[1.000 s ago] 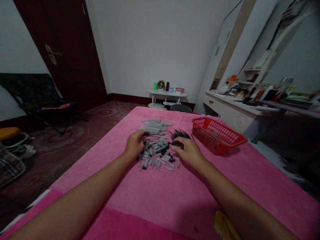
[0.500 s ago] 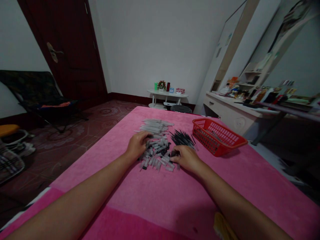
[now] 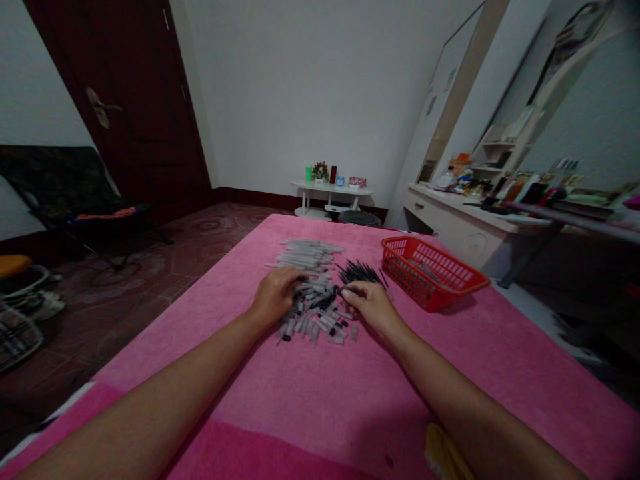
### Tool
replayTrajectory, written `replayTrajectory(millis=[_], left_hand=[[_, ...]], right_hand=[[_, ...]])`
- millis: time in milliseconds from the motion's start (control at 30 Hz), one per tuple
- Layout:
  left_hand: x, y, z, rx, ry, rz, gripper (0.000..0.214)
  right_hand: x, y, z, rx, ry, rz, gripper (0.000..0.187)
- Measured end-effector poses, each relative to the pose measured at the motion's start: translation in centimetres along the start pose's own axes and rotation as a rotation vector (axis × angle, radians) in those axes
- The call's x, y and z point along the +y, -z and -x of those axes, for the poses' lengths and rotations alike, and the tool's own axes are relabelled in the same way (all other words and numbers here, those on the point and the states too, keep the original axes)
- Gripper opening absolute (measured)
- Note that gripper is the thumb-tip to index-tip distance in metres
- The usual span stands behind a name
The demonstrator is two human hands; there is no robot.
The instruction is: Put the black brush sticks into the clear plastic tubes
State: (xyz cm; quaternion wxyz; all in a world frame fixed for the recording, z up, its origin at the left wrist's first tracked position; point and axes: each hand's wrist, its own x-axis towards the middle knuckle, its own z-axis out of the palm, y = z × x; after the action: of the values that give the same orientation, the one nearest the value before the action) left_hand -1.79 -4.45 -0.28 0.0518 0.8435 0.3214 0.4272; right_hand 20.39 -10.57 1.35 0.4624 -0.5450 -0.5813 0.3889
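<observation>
Left hand [image 3: 273, 293]: rests knuckles-up on the left edge of the pile, fingers curled down among the pieces. Whether it pinches one cannot be told.
Right hand [image 3: 371, 303]: lies on the right upper edge of the pile, thumb and forefinger drawn together at something small and dark. The grip itself is too blurred to confirm.
Pile of short tube pieces [image 3: 320, 313]: a loose heap in the middle of the table, between the two hands and touching both. The pieces are grey-white and some have black ends, lying crossed at all angles.
Handling, judged: each piece is likely light, stiff, smooth plastic, round in section and so prone to roll or slip. It is best pinched across the mid-length between thumb and forefinger, one at a time. Pieces are not fragile, but easy to scatter if the heap is swept.
Long pale tubes [image 3: 307, 252]: slender straight tubes laid roughly parallel, just beyond the pile on the far side.
Black rods [image 3: 361, 272]: a fanned bundle of very thin, dark, straight rods, just beyond the right hand's fingertips. Judged flexible and easily bent.
Red basket [image 3: 406, 279]: rigid plastic lattice, rectangular with a flared rim, to the right of the rods and apart from the pile. Its contents are unclear.
Pink cloth [image 3: 310, 400]: soft napped fabric covering the table, matte. It should check rolling somewhat.
</observation>
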Motion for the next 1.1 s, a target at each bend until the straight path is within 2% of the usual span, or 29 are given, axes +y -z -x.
replayTrajectory(millis=[133, 233, 467, 900, 1100], left_hand=[[0.4, 0.0, -0.1, -0.009, -0.020, -0.010, 0.027], [0.5, 0.0, -0.1, -0.017, -0.015, -0.006, 0.026], [0.8, 0.2, -0.1, -0.019, -0.019, -0.020, 0.026], [1.1, 0.1, 0.0, -0.033, -0.036, -0.024, 0.030], [1.1, 0.1, 0.0, -0.034, -0.034, -0.021, 0.028]], right_hand=[[-0.7, -0.1, 0.4, -0.045, -0.113, -0.328, 0.030], [-1.0, -0.1, 0.6, -0.051, -0.144, -0.432, 0.034], [-1.2, -0.6, 0.6, 0.068, -0.045, -0.347, 0.032], [-1.6, -1.1, 0.9, 0.062, -0.008, -0.351, 0.027], [-1.7, -1.1, 0.9, 0.088, 0.031, -0.198, 0.020]])
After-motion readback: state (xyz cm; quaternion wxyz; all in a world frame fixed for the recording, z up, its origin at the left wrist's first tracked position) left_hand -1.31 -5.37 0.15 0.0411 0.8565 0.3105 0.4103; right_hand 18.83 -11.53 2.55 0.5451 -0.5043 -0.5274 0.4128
